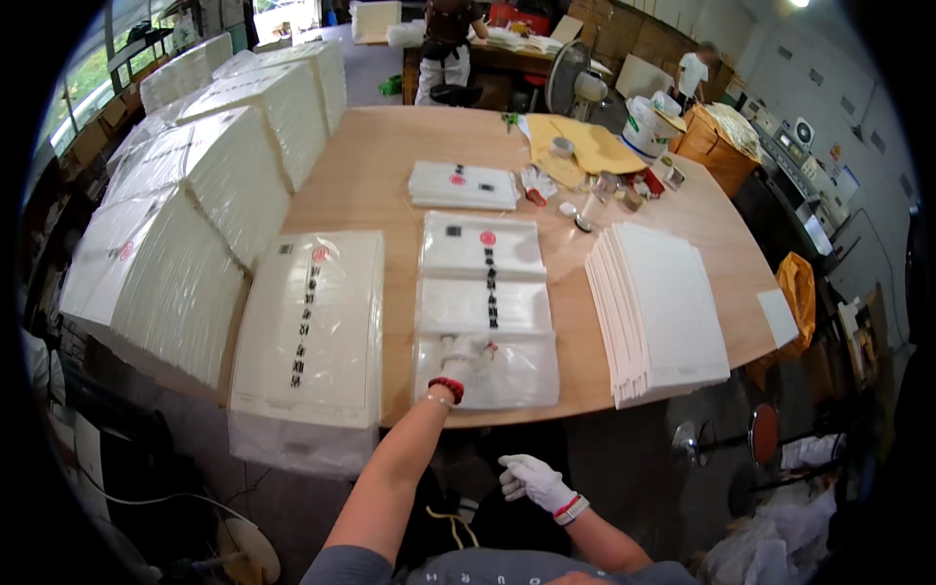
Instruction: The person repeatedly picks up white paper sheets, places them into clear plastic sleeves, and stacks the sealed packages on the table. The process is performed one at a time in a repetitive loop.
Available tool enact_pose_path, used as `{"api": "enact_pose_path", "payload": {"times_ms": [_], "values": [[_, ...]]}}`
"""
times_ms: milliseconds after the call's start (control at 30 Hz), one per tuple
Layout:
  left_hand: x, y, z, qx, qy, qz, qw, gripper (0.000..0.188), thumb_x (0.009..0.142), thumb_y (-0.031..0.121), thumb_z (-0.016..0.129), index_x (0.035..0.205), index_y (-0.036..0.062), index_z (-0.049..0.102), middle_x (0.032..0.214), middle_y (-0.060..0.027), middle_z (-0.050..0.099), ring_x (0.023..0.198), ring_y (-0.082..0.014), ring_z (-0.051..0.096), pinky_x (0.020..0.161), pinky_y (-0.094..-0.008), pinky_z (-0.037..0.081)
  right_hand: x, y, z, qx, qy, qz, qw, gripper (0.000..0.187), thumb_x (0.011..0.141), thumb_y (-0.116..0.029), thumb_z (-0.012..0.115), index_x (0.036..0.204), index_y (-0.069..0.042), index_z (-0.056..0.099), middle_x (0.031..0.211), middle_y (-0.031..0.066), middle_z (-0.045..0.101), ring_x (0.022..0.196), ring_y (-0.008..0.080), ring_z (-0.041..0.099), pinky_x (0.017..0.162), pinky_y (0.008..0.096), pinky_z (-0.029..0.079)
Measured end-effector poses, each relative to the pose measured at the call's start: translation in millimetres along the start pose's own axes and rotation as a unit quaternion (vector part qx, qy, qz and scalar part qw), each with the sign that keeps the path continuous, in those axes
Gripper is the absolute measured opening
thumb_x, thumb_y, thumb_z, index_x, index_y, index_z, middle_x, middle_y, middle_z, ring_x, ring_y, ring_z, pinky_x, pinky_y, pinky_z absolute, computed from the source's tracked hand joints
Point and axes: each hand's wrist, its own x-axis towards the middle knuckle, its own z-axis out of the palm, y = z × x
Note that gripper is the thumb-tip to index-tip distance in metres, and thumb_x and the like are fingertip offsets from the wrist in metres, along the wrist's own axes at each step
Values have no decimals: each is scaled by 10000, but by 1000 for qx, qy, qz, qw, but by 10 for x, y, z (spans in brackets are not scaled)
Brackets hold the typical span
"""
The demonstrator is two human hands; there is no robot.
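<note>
My left hand, in a white glove with a red bead bracelet at the wrist, is pushed inside the open near end of a clear plastic bag lying flat on the wooden table. The bag has a red round mark and a black printed strip and sits on a small pile of like bags. My right hand, also gloved in white, hangs below the table edge with loosely curled fingers and nothing in it. A fanned stack of white sheets lies to the right of the bag.
A stack of bagged white sheets overhangs the near table edge at left. Tall piles of white paper line the left side. A small packet, tape rolls, yellow envelopes and a bucket sit farther back. Two people work at the far end.
</note>
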Motion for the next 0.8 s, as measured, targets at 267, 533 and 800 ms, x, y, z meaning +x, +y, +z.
{"api": "enact_pose_path", "payload": {"times_ms": [267, 533, 800], "values": [[-101, 378, -390, 7, -22, 108, 994, 197, 842, 249, 557, 939, 83, 600, 824, -199, 614, 793, -342, 614, 707, -422, 477, 918, -1410, 422, 122, 83, -266, 953, 353, 893, -257, 557, 1160, -40, 481, 1083, 48, 543, 986, 164, 534, 764, 308, 480], [136, 372, -863, -521, -57, -42, 851, 416, 819, -25, 455, 1231, 15, 413, 766, -50, 585, 643, -91, 530, 513, -213, 392, 550, -1113, -360, -488, 435, -423, 627, 329, 750, -185, 683, 1002, -16, 554, 1096, 194, 550, 1039, 396, 497, 888, 441, 407], [-380, 1233, -970, -382, -137, 62, 912, 506, 847, 11, 524, 1326, 18, 362, 998, -120, 625, 778, -98, 560, 632, -220, 450, 1056, -1084, 373, -614, 351, -437, 556, 189, 828, -142, 533, 1001, -72, 568, 950, 163, 582, 894, 324, 560, 762, 440, 449]]}}
